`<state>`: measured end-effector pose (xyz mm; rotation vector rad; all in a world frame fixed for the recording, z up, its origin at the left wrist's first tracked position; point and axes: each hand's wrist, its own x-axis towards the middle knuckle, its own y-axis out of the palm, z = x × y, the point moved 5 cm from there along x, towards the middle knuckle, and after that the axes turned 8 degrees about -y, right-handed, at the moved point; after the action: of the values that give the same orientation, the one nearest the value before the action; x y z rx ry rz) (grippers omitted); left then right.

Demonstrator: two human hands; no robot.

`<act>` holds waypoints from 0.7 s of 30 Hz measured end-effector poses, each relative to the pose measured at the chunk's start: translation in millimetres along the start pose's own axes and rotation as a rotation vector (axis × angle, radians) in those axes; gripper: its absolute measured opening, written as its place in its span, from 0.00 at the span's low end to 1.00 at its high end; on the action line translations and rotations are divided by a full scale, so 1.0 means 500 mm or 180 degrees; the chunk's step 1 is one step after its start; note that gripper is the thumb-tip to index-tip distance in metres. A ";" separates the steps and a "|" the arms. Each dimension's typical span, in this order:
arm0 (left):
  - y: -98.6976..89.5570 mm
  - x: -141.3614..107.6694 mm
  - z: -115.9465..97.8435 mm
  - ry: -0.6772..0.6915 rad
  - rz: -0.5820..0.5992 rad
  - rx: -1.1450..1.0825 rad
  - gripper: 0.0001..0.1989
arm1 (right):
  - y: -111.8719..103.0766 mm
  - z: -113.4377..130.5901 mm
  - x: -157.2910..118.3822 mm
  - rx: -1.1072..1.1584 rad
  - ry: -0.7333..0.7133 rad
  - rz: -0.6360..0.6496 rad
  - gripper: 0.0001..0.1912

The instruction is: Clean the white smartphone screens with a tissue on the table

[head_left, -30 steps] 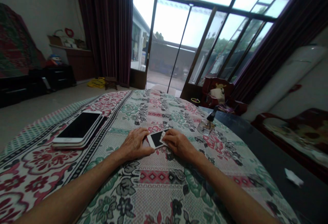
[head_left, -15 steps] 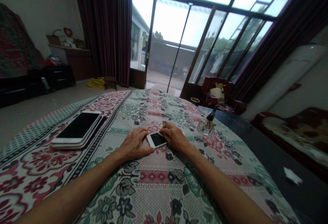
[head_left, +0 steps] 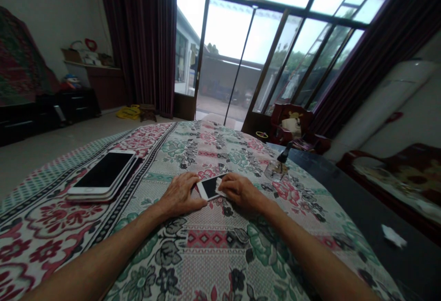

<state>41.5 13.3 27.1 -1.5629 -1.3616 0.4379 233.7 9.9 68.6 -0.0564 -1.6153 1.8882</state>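
A small white phone (head_left: 209, 188) with a dark screen lies on the flowered tablecloth (head_left: 213, 259) in front of me. My left hand (head_left: 182, 194) grips its left end between thumb and fingers. Over the phone's right part, my right hand (head_left: 239, 191) pinches a small white tissue (head_left: 218, 185) against the screen. To the left lies a stack of larger phones (head_left: 105, 172), the top one white-framed with a black screen. A clear glass bottle (head_left: 276, 171) with a black top stands beyond my right hand.
Past the table's right side is a dark surface with a crumpled white tissue (head_left: 393, 236). A wooden chair (head_left: 292, 122) stands near the glass doors, and a wooden sofa (head_left: 406, 177) is at the right. A yellow bag (head_left: 128, 111) lies on the floor.
My right hand has shifted down and slightly right from the phone's upper edge, with its fingers more curled. The white tissue now shows at its fingertips. My left hand stays on the phone.
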 end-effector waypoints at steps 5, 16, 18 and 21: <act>-0.003 0.000 -0.003 -0.0055 0.0038 0.0021 0.27 | 0.002 -0.073 0.024 -0.0216 0.0282 -0.0304 0.11; -0.005 0.000 -0.006 -0.0041 0.0059 0.0067 0.26 | -0.002 -0.069 -0.001 -0.0260 0.0124 -0.0424 0.11; -0.005 0.000 -0.007 -0.0015 0.0096 0.0112 0.25 | -0.007 -0.061 -0.010 -0.0243 0.0060 -0.0385 0.11; -0.005 -0.001 -0.007 0.0027 0.0122 0.0167 0.25 | -0.016 -0.039 -0.022 -0.0206 -0.0011 -0.0243 0.11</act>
<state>42.9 11.1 30.6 -1.5482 -1.3056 0.4863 254.1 22.0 67.0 -0.0184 -1.6576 1.7793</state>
